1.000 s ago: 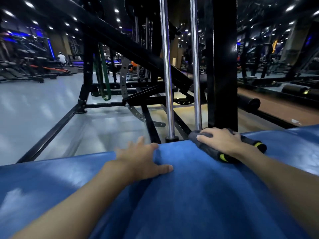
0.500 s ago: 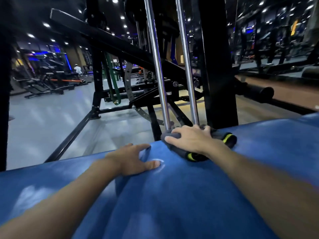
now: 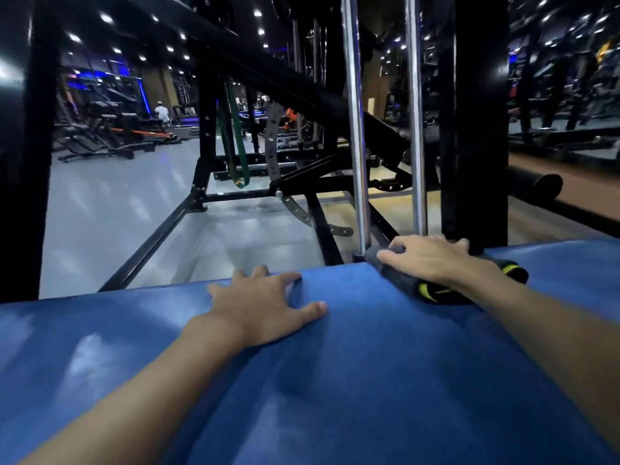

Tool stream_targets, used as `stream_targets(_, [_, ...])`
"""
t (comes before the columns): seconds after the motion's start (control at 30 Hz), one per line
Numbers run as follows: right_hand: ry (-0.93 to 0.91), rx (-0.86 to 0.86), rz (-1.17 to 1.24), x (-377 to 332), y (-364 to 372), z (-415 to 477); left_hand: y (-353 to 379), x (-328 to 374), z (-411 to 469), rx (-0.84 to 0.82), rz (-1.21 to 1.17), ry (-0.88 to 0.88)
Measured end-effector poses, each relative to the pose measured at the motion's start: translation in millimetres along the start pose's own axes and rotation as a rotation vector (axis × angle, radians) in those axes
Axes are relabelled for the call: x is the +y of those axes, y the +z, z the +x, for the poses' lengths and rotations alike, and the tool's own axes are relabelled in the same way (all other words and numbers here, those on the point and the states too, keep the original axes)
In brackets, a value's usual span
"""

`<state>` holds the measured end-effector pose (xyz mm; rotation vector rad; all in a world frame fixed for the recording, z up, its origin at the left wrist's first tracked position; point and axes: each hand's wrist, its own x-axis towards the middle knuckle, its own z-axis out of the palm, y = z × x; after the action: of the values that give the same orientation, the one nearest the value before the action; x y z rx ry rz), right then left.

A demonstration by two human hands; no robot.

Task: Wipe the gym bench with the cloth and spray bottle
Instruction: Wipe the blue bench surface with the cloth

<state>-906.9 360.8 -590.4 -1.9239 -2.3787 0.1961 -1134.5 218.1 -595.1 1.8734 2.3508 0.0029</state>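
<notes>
Since half a second ago, only a slight drift rightward of the right hand and the dark grey folded cloth with yellow-green marks along the far edge of the blue padded vinyl gym bench. Same flat plant of the left hand on the padding.

Head view, writing first: nothing legible anywhere. Yellow-green marks on the cloth near the right wrist, too blurred to pass for letters or a logo.

Hands next. Right hand palm down on top of the cloth, pressing it against the bench's far edge, with fingers fairly straight, close together and pointing left over the cloth's end; no pinch or curl round the fabric to be seen. Left hand palm down on bare padding to the left of the cloth and apart from it, with fingers spread wide toward the far edge and thumb stretched out to the right. Both forearms bare, reaching in from the bottom corners.

Hard to make out or cut off: near part of the cloth tucked under the right hand and wrist, right thumb hidden. Just behind the cloth, two upright chrome rods and a thick black steel post, all cut off by the top edge. Beyond, a green resistance band hanging on a black frame, a black foam roller pad at right, and far off at left a blurred person in a white top among dim machines.
</notes>
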Motion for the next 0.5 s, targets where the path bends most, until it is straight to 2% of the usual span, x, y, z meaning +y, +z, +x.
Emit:
stream_targets(0.17, [0.034,-0.004,-0.018,-26.0,3.9,-1.6,4.4,-21.6,0.2,0.051,0.040,0.118])
stream_targets(0.3, [-0.031,0.027,-0.047,-60.7,13.7,-13.5,-1.7,-46.4,3.1,0.078,-0.073,0.182])
stream_targets(0.4, [-0.100,0.047,-0.007,-84.5,18.9,-23.1,-4.7,-62.9,4.0,0.073,-0.110,0.182])
stream_targets(0.5, [-0.122,0.053,0.070,-80.6,20.2,-27.4,-10.4,-80.2,0.3,0.050,-0.013,0.097])
